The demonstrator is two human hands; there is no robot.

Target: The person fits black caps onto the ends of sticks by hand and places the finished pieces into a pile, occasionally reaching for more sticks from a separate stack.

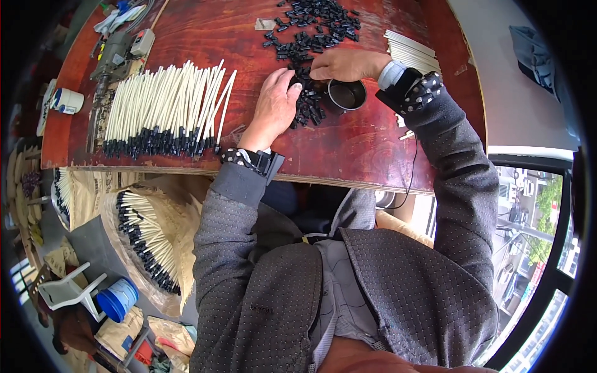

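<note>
A loose heap of small black plastic fittings (309, 113) lies on the red wooden table between my two hands. My left hand (275, 105) rests at the heap's left side, its fingers curled and its thumb close to the forefinger, with black fittings at the fingertips. From the right, my right hand (348, 64) reaches over the heap's far part, fingers together and bent down; what they hold, if anything, is hidden. Just below that hand stands a dark round cup (346, 95), touching or nearly touching the heap. More black fittings (317, 28) spread out beyond.
Many cream sticks with black ends (168, 109) lie in a row at the left, by a metal device (115, 59). Bare cream sticks (413, 53) lie at the right. A white tub (67, 101) stands at the left edge. Below the table, a sack (180, 230) holds more tipped sticks.
</note>
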